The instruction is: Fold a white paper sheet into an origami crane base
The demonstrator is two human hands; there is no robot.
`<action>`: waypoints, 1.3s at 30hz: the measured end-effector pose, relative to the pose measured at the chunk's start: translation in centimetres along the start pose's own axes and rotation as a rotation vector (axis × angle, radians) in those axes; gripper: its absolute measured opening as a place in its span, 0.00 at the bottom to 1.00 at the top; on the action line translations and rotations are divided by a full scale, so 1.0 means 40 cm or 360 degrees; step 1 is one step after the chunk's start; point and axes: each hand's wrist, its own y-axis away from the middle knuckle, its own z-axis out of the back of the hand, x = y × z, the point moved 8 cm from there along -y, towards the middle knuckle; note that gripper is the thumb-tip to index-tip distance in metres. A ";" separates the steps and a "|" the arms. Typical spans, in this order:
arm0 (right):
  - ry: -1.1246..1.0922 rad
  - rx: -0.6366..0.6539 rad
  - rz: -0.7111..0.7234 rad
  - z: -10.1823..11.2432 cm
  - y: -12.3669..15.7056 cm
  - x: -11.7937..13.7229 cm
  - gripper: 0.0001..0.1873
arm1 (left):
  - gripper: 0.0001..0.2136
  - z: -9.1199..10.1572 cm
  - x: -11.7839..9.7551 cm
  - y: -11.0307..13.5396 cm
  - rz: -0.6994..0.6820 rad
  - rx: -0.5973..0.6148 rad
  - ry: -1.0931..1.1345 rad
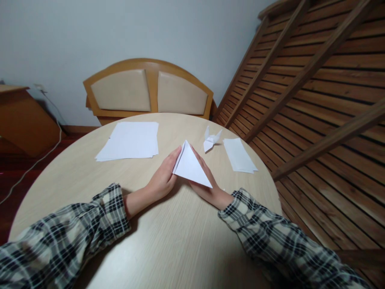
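Between my two hands is a white folded paper, triangular, its point directed away from me above the table. My left hand grips its left edge, where layers of the fold show. Along the right edge lies my right hand, partly behind the paper, with its fingers largely hidden. Just beyond the right hand, a white origami crane rests on the table with two points sticking up.
The round wooden table carries a stack of white sheets at the back left and smaller paper strips at the right. Behind it stands a padded headboard. A slatted wooden panel leans along the right side.
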 end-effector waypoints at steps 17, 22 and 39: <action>0.0543 -0.0055 0.0167 -0.017 -0.004 0.062 0.45 | 0.23 0.016 0.020 -0.005 0.0340 -0.0376 0.0440; 0.0466 -0.0065 0.0134 -0.008 -0.003 0.057 0.42 | 0.22 0.022 0.034 0.000 0.0367 -0.0452 0.0522; 0.0305 -0.0188 -0.0215 0.030 -0.001 -0.027 0.32 | 0.22 0.011 0.062 -0.021 0.0551 -0.0297 0.0501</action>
